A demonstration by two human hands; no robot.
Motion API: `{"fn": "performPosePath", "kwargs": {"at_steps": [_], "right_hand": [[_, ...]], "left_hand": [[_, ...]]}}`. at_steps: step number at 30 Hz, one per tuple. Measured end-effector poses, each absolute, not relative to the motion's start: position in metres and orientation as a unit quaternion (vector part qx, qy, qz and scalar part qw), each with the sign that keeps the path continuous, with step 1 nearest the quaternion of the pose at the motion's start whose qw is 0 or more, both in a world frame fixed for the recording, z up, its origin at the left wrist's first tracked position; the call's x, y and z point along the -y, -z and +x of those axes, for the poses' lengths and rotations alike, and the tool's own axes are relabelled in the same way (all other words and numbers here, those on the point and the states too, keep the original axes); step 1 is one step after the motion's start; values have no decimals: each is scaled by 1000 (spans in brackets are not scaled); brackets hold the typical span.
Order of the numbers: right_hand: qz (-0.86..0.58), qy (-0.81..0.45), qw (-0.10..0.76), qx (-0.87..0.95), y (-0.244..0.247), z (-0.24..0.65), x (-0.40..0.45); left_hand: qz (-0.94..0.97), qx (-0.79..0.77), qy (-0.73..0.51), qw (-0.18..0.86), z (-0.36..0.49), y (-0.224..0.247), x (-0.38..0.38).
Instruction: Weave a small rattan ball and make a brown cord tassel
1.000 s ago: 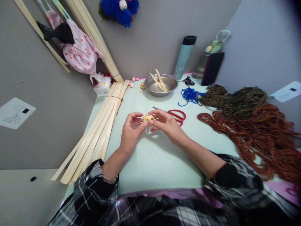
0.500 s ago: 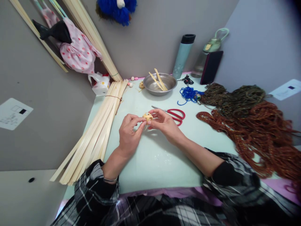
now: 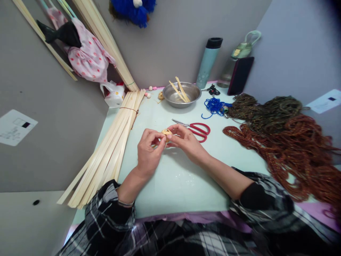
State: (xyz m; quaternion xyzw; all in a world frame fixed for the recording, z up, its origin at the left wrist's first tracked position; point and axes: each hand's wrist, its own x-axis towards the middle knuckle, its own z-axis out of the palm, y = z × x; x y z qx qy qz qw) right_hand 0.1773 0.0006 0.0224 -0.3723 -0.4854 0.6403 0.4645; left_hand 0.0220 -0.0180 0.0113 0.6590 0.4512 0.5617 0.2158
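Note:
A small woven ball point(image 3: 167, 132) of yellowish strips is held between my two hands over the middle of the table. My left hand point(image 3: 150, 149) is closed, its thumb and forefinger pinching at the ball's near left side, where a thin pale strip end shows. From the right, my right hand point(image 3: 188, 142) grips the ball with thumb and fingertips. Parts of the ball are hidden behind my fingers. Just beyond my right hand lie red-handled scissors point(image 3: 199, 128), blades pointing left.
Flat pale strips point(image 3: 114, 142) lie bundled at left. Behind stands a metal bowl point(image 3: 181, 95) with strips in it, near a blue tumbler point(image 3: 209, 64), a phone point(image 3: 240, 76) and black scissors point(image 3: 214, 90). Blue cord point(image 3: 214, 107), dark cord point(image 3: 266, 110) and rust-brown cord point(image 3: 301, 153) are heaped at right.
My left fingers have shifted slightly right and curled more tightly at the ball. The ball appears turned a little and is more covered by my fingers.

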Motion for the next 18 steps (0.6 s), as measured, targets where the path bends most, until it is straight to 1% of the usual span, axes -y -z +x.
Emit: {"fn": "performPosePath", "kwargs": {"at_steps": [18], "right_hand": [[-328, -679, 463, 466, -16, 177, -4]], "left_hand": [[646, -466, -565, 217, 22, -9, 17]]}}
